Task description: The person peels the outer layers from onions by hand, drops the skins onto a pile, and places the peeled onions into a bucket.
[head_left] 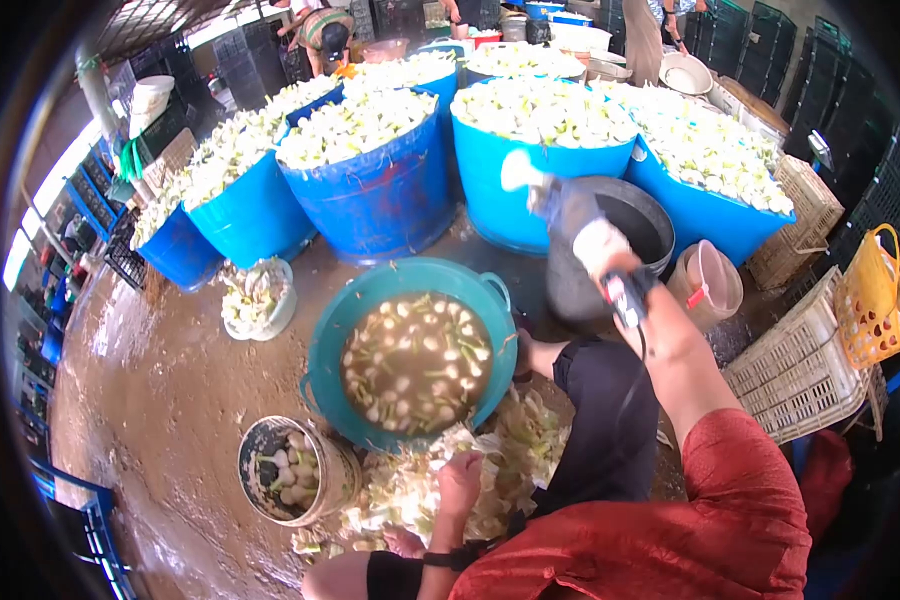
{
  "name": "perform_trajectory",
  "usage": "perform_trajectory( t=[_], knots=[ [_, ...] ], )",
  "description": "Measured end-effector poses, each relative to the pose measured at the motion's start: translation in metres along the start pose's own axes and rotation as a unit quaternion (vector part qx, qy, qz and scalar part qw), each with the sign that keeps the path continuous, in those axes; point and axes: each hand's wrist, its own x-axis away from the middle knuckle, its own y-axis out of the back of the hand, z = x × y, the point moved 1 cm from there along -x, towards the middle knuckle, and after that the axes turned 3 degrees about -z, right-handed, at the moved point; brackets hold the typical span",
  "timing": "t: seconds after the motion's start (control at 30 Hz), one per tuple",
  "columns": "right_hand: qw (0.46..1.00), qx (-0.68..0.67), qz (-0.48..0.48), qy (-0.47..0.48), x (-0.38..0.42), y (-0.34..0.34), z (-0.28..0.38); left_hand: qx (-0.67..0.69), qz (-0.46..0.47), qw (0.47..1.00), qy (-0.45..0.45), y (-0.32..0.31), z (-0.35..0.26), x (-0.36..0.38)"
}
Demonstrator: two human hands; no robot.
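Observation:
My right arm reaches out past the tubs, and my right hand [602, 243] is smeared by motion in front of a bright blue tub [490, 200]. A greyish blur spreads from its fingers, with a bright white blur [520, 172] beyond. My left hand [460, 478] is curled closed above a heap of pale peelings [400, 490] near my lap; what is in its fingers is hidden. Ahead of it stands a teal basin [320, 330] of murky water with white bulbs [410, 350] floating. Left of the peelings, a white bucket [345, 480] holds several whole bulbs.
Blue tubs [380, 190] heaped with trimmed bulbs form a row ahead. A dark grey tub [580, 290] and a pinkish bucket [715, 285] stand at right, near white crates [800, 370] and a yellow basket [870, 300]. A small bowl [270, 320] sits left. Another person [320, 35] bends behind.

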Motion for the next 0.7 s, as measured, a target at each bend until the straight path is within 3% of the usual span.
perform_trajectory(
  t=[0.03,0.13,0.2,0.23,0.27,0.3,0.33,0.37,0.4,0.43,0.47,0.5,0.57,0.6,0.63,0.67,0.7],
  knots=[
    [0.998,0.023,-0.020,0.046,0.005,-0.031,0.022,-0.003,0.000,1.000,-0.004,-0.002,0.000,-0.001],
    [0.992,0.119,0.000,0.028,-0.010,-0.051,0.023,0.059,-0.013,0.998,0.008,-0.008,0.016,-0.003],
    [0.936,0.312,0.148,0.073,-0.034,-0.022,-0.013,0.058,-0.002,0.998,0.037,-0.004,0.007,-0.007],
    [0.921,0.364,0.121,0.071,0.000,-0.035,-0.025,0.056,0.010,0.996,0.070,-0.003,0.003,-0.007],
    [0.918,0.384,0.098,-0.002,0.014,-0.030,-0.044,0.064,0.025,0.994,0.080,-0.001,-0.002,-0.008],
    [0.945,0.243,0.166,-0.140,0.007,-0.007,-0.064,0.065,0.019,0.993,0.092,-0.003,-0.004,-0.012],
    [0.770,0.559,0.268,0.153,0.002,0.018,-0.092,0.056,0.050,0.996,0.056,-0.003,-0.005,-0.013],
    [0.721,0.604,0.307,0.144,0.011,0.030,-0.106,0.045,0.072,0.996,0.027,0.000,-0.002,-0.011],
    [0.769,0.552,0.319,-0.039,0.010,0.035,-0.126,0.044,0.074,0.996,0.028,0.000,0.004,-0.010],
    [0.720,0.611,0.326,0.043,0.018,0.038,-0.147,0.042,0.078,0.996,0.023,-0.003,0.006,-0.013],
    [0.845,0.463,0.215,-0.162,0.044,0.024,-0.150,0.049,0.067,0.995,0.047,-0.001,0.001,-0.012],
    [0.816,0.483,0.218,-0.231,0.036,0.035,-0.168,0.060,0.061,0.994,0.065,0.000,-0.004,-0.013],
    [0.732,0.596,0.210,-0.255,0.053,0.022,-0.177,0.060,0.062,0.992,0.090,0.003,-0.007,-0.016],
    [0.554,0.710,0.435,0.005,0.031,0.043,-0.193,0.061,0.078,0.990,0.103,0.003,-0.009,-0.015],
    [0.294,0.701,0.596,0.260,0.009,0.075,-0.210,0.040,0.072,0.992,0.100,0.005,-0.012,-0.015],
    [0.510,0.664,0.540,0.085,0.021,0.071,-0.210,0.022,0.047,0.997,0.059,-0.002,-0.003,-0.012],
    [0.683,0.581,0.432,-0.097,0.037,0.056,-0.211,0.032,0.093,0.990,0.096,0.003,-0.006,-0.013]
  ],
)
